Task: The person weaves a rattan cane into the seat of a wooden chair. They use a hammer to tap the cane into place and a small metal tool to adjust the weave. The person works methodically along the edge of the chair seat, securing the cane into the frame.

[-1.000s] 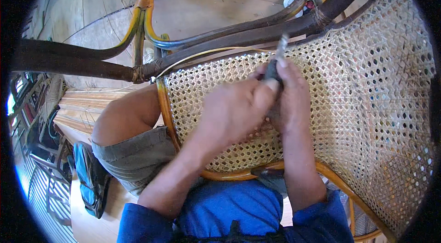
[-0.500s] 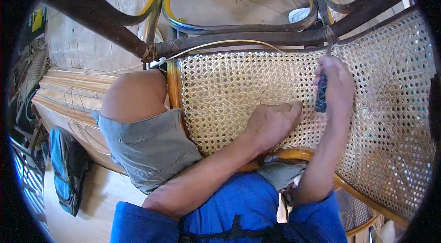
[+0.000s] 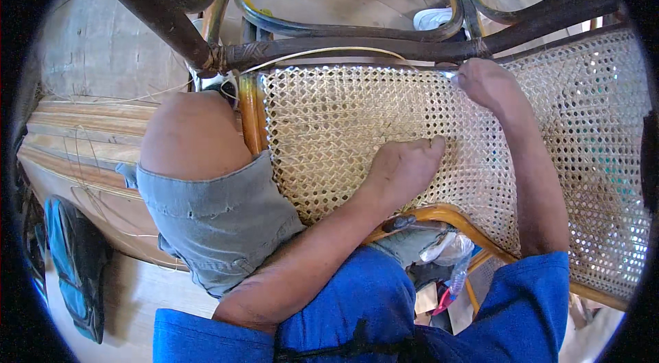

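Woven cane webbing (image 3: 343,109) covers the chair seat in front of me, between a dark far rail (image 3: 357,51) and an orange-brown near rail (image 3: 439,213). My left hand (image 3: 410,167) rests closed on the middle of the webbing; its curled fingers hide whatever they may hold. At the webbing's far edge, my right hand (image 3: 484,82) pinches beside the dark rail, and what lies in its fingertips is hidden. A thin pale cane strip (image 3: 336,51) arches along the far rail, left of that hand. A dark object like a tool handle (image 3: 399,223) lies on the near rail.
A second cane panel (image 3: 597,157) rises on the right. My bare knee (image 3: 195,133) stands beside the chair's left post (image 3: 251,112). A blue and black bag (image 3: 72,267) lies on the floor at left, below wooden boards (image 3: 89,133). Clear plastic (image 3: 449,250) hangs under the near rail.
My right hand has moved up to the far edge and no longer holds the black-handled tool. A dark handle-like object now shows on the near rail. My left hand stays on the webbing.
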The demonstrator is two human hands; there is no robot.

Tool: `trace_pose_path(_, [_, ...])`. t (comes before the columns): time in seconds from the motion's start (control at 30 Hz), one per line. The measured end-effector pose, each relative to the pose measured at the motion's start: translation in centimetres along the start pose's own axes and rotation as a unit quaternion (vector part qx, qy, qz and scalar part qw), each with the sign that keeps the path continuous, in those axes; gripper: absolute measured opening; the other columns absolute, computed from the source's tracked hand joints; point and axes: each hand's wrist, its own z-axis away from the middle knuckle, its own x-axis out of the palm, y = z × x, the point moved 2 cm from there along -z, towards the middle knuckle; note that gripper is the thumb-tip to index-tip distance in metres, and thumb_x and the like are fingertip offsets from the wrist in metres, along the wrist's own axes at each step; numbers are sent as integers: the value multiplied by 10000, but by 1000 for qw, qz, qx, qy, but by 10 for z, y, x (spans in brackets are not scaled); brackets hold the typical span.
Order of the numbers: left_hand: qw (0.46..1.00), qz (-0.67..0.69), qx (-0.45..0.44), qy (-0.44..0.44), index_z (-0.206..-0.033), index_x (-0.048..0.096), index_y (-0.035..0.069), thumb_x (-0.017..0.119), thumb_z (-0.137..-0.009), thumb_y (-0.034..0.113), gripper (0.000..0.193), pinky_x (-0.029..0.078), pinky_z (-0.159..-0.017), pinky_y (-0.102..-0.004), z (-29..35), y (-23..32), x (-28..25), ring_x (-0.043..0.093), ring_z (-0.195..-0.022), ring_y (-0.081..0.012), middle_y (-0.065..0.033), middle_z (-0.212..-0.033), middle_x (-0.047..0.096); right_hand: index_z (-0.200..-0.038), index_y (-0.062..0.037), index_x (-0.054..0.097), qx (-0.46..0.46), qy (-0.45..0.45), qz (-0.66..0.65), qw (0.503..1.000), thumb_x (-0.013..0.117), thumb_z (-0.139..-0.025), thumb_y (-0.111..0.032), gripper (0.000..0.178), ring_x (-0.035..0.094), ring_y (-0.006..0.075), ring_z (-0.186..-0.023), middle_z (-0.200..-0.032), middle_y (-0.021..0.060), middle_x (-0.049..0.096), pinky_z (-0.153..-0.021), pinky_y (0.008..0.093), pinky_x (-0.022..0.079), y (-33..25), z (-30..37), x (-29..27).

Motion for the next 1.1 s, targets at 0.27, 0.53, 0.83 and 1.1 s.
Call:
trace_pose_path(0.27, [1000, 1, -6, -1, -826, 544, 59, 542, -839, 183, 125, 494, -458, -401, -1, 0, 1, 619, -534, -275, -118, -623, 613, -845, -21, 627, -5, -42, -15, 999, 529, -796, -239, 244, 604, 374, -873, -904, 216, 623, -762, 452, 476, -11, -1, -22])
trace_pose_path(0.53, [999, 11, -25, -38, -816, 540, 33, 493, -779, 70, 70, 516, -532, -399, -4, 5, -7, 651, -640, -295, -150, -692, 637, -872, -31, 623, -11, -60, 10, 998, 553, -792, -261, 253, 608, 351, -902, -931, 196, 632, -784, 436, 479, -10, -11, -25])
trace_pose_path(0.83, [997, 1, -50, -56, -810, 547, 36, 508, -775, 78, 67, 517, -527, -400, -5, 5, -5, 648, -613, -298, -149, -670, 635, -806, 2, 617, -64, -31, -54, 996, 591, -819, -332, 336, 595, 354, -767, -770, 193, 602, -675, 412, 459, -5, -7, -16])
trace_pose_path(1.1, [1000, -3, -14, 6, -825, 540, 63, 549, -843, 197, 135, 492, -447, -396, -2, 0, 2, 624, -528, -268, -116, -616, 616, -815, 4, 622, 52, -75, -89, 992, 585, -828, -324, 331, 582, 360, -784, -800, 210, 598, -707, 421, 446, -15, -2, -25])
